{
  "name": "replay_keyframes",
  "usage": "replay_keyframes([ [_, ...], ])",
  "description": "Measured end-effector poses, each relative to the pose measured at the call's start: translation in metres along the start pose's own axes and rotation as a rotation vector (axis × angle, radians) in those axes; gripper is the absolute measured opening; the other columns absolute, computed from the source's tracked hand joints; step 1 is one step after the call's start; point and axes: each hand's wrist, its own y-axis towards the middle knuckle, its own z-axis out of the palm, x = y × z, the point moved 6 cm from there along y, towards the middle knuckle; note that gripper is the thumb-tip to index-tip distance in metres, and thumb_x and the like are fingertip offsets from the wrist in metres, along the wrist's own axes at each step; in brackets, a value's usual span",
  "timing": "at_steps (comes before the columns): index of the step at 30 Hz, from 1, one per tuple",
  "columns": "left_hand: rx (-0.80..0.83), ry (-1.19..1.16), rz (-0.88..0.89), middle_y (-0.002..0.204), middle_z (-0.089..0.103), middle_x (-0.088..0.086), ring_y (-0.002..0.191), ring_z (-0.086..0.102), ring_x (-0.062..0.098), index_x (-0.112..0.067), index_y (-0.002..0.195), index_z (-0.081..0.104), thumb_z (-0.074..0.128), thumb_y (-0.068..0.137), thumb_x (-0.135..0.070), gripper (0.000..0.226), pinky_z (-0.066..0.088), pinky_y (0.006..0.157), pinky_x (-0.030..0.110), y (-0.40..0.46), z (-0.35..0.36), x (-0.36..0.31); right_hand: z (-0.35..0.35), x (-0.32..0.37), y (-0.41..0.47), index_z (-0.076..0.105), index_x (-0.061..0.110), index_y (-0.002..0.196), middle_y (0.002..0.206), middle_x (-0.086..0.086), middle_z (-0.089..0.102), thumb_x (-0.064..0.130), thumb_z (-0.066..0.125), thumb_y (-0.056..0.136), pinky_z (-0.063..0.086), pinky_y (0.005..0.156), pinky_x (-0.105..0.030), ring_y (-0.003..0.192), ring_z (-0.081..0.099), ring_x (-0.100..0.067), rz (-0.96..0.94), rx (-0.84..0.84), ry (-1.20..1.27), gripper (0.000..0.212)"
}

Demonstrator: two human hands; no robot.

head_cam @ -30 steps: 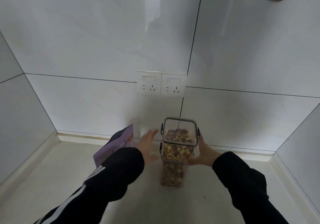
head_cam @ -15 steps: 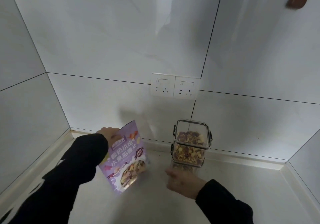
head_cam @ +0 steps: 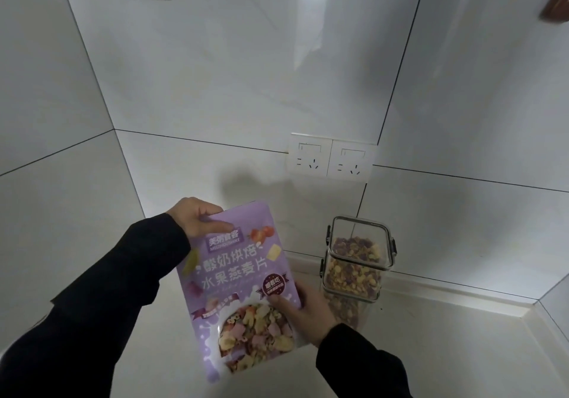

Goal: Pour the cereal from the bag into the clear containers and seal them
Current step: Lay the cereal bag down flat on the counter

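My right hand point(head_cam: 303, 311) is nearest, thumb on the printed front of the cereal bag point(head_cam: 243, 287), fingers hidden behind its lower right edge, so closed on the bag low down. My left hand point(head_cam: 197, 217) pinches the top left corner, thumb across the front, fingers curled behind. Bag is held upright between both grips, front facing me, top edge up. Can't tell if the top is sealed or torn open.

Handling, my guess: soft flexible pouch, glossy film, likely slippery. It bulges toward the bottom, so most weight sits by my right grip and the top by my left is floppy. Light overall. Contents crush easily, so no squeezing the belly. Best holds look like the stiff top seam and the bottom edge.

Just past my right hand, right of the bag: the clear containers point(head_cam: 354, 270), stacked, each holding cereal. The upper one has side latches and looks lidded, not certain. Rigid, smooth, probably tippy as a stack. They stand on the counter point(head_cam: 446, 351) close to the tiled wall point(head_cam: 246, 74), under the sockets point(head_cam: 331, 159).
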Motion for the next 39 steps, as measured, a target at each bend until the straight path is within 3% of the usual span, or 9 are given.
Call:
replay_keyframes([
  [6,-0.255,0.158,-0.073,0.084,0.065,-0.008,0.085,0.058,0.016,-0.047,0.073,0.055,0.071,0.064,-0.053,0.019,0.047,0.081,0.030,-0.005,-0.005,0.004,-0.004,-0.001,-0.005,0.060,0.013,0.098,0.097,-0.012,0.069,0.085,0.045,0.059,0.052,0.080,-0.051,0.091,0.064,-0.028,-0.063,-0.150,0.049,0.084],
  [8,-0.337,0.039,0.020,0.105,0.061,-0.009,0.099,0.056,0.016,-0.059,0.095,0.041,0.073,0.067,-0.043,0.046,0.045,0.089,0.032,-0.016,-0.004,0.004,-0.009,-0.002,-0.006,0.060,0.015,0.095,0.094,-0.014,0.069,0.088,0.042,0.058,0.053,0.078,-0.050,0.088,0.064,-0.030,-0.058,-0.207,0.043,0.083],
  [12,-0.392,-0.514,-0.126,0.121,0.047,0.003,0.093,0.054,0.019,-0.027,0.134,0.023,0.076,0.035,-0.065,0.119,0.045,0.071,0.029,-0.046,0.025,0.032,-0.023,0.001,-0.008,0.058,0.013,0.092,0.083,-0.011,0.068,0.086,0.041,0.058,0.052,0.072,-0.041,0.076,0.064,-0.024,-0.028,-0.297,0.020,0.083],
  [17,-0.199,-0.535,-0.406,0.071,0.069,0.000,0.069,0.063,0.021,-0.024,0.073,0.062,0.063,0.017,-0.081,0.080,0.052,0.062,0.032,-0.084,0.102,0.068,-0.025,0.007,-0.007,0.055,0.007,0.092,0.069,-0.001,0.059,0.034,0.056,0.088,0.040,0.055,-0.018,0.059,0.055,-0.006,-0.023,-0.334,-0.056,0.028],
  [23,-0.401,-0.549,-0.392,0.063,0.066,-0.014,0.071,0.066,0.019,-0.032,0.069,0.062,0.060,0.079,-0.046,0.018,0.056,0.063,0.022,-0.099,0.120,0.074,-0.018,0.007,-0.009,0.050,0.004,0.091,0.079,-0.015,0.061,0.035,0.055,0.088,0.041,0.060,-0.028,0.073,0.057,-0.026,-0.001,-0.310,-0.117,0.032],
  [27,-0.490,-0.466,-0.349,0.064,0.062,-0.010,0.060,0.057,0.006,-0.030,0.069,0.060,0.057,0.087,-0.023,0.020,0.045,0.045,0.009,-0.101,0.115,0.070,-0.016,0.011,-0.010,0.044,0.015,0.081,0.073,-0.008,0.055,0.034,0.055,0.088,0.042,0.064,-0.033,0.069,0.053,-0.023,-0.010,-0.318,-0.116,0.023],
  [32,-0.460,-0.487,-0.368,0.049,0.062,0.000,0.030,0.055,0.014,-0.025,0.066,0.060,0.057,0.086,-0.025,0.021,0.043,0.028,0.023,-0.102,0.119,0.071,-0.017,0.008,-0.009,0.042,0.018,0.077,0.075,-0.012,0.060,0.039,0.054,0.088,0.048,0.068,-0.038,0.078,0.062,-0.031,-0.001,-0.311,-0.083,0.026],
  [35,-0.378,-0.551,-0.348,0.049,0.068,-0.004,0.056,0.067,0.022,-0.027,0.076,0.058,0.063,0.081,-0.029,0.007,0.050,0.044,0.025,-0.096,0.112,0.072,-0.021,0.006,-0.009,0.052,0.008,0.099,0.090,-0.014,0.068,0.086,0.038,0.059,0.051,0.073,-0.038,0.083,0.065,-0.028,-0.001,-0.304,-0.068,0.089],
  [39,-0.505,-0.467,-0.221,0.097,0.060,-0.004,0.084,0.058,0.019,-0.014,0.112,0.039,0.072,0.033,-0.073,0.104,0.047,0.074,0.033,-0.076,0.059,0.070,-0.019,-0.007,-0.003,0.049,0.014,0.106,0.091,-0.007,0.068,0.097,0.019,0.044,0.050,0.074,-0.033,0.083,0.064,-0.023,0.004,-0.202,-0.156,0.107],
])
